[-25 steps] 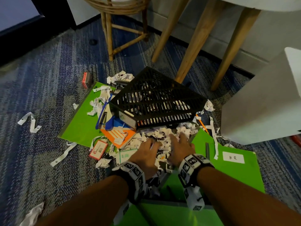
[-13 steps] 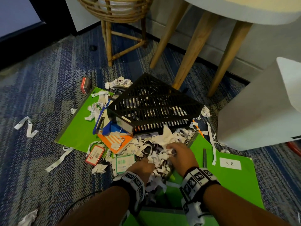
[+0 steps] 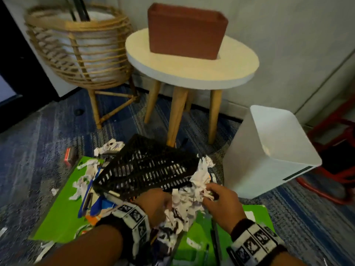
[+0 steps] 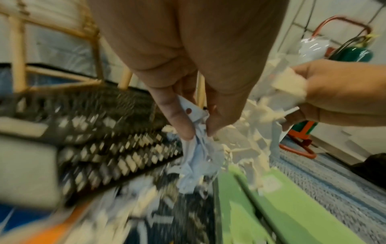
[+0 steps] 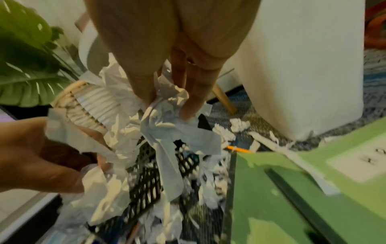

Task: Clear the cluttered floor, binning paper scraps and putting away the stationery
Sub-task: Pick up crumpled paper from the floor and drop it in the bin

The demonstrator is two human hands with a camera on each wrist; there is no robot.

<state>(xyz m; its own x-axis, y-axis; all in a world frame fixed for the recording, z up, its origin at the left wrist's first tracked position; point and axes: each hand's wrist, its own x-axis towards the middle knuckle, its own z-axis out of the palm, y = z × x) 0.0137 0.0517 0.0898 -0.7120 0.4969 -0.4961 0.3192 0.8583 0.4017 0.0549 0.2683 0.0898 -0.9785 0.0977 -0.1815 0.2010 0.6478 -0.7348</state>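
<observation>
The head view shows both hands raised together over the mess, a bundle of crumpled white paper scraps [image 3: 184,200] gathered between them; only the wrist views show the grasp: the left hand [image 3: 155,203] pinches scraps between thumb and curled fingers [image 4: 177,118], and the right hand [image 3: 221,200] closes its fingers [image 5: 194,99] around a crumpled wad. The right wrist view alone picks out an orange pencil [image 5: 240,149] lying on the carpet by the edge of a green card folder [image 5: 292,189], and large green plant leaves [image 5: 25,66] at ten o'clock. The left wrist view alone shows a green cylinder in a red stand [image 4: 353,54] at two o'clock. On the blue patterned carpet [image 3: 38,143], an overturned black plastic mesh tray [image 3: 146,169] sits at twelve o'clock from the hands, with a tall white bin [image 3: 269,154] at two o'clock and more scraps on another green folder [image 3: 63,208] at nine o'clock. Beyond stand a round white wooden-legged side table [image 3: 192,73] bearing a brown box [image 3: 184,31] and a rattan basket stand [image 3: 76,50]. Motion blur smears the stationery under the tray, and the bin's interior is hidden.
</observation>
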